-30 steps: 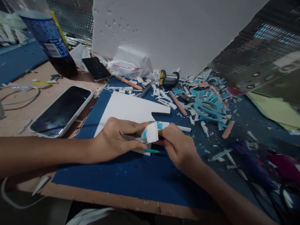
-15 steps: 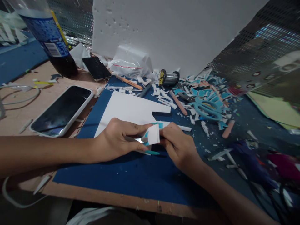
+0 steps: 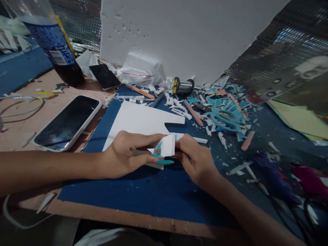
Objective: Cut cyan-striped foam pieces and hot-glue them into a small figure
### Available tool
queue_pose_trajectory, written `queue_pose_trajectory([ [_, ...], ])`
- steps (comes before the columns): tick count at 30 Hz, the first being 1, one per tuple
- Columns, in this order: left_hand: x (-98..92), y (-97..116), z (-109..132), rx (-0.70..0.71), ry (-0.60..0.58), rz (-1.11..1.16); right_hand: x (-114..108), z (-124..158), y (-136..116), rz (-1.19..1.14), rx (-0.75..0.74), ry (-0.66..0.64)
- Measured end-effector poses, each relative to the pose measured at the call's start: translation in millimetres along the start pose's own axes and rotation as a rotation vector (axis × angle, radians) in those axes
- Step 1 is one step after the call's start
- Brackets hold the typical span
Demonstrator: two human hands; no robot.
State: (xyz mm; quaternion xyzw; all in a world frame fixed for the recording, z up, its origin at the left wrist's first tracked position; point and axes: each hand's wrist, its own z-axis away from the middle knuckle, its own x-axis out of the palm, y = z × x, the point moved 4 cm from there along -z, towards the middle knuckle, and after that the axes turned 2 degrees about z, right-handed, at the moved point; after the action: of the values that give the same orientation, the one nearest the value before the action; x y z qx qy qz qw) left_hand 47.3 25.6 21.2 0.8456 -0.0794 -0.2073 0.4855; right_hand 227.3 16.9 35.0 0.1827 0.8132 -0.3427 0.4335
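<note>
While the left hand [image 3: 126,153] is pinching the small white-and-blue piece [image 3: 167,147] over the four-o'clock edge of the white board [image 3: 138,118], the right hand [image 3: 197,158], fingers curled, is sitting at the piece's three o'clock, its hold we can't tell!

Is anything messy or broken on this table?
Yes, messy! White and blue scraps are strewn around the scissors, like cutting leftovers. The tall white board has small pits near its upper left, breaking its smooth face. The bottle looks tilted, but maybe the camera makes it seem so.
</note>
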Motion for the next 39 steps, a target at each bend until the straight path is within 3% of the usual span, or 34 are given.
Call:
queue_pose_trajectory([
  [9,-1.7,2.7,-1.1,0.019,0.035,0.018,-1.5,2.4,3.0,0.050,-0.007,0.016],
  [25,3.4,-0.7,-2.3,0.069,-0.037,-0.011,-0.1,3.4,1.7,0.059,0.015,0.057],
  [39,5.3,1.1,-0.9,0.095,-0.020,0.002,0.8,2.7,-0.7,0.063,0.005,0.080],
])
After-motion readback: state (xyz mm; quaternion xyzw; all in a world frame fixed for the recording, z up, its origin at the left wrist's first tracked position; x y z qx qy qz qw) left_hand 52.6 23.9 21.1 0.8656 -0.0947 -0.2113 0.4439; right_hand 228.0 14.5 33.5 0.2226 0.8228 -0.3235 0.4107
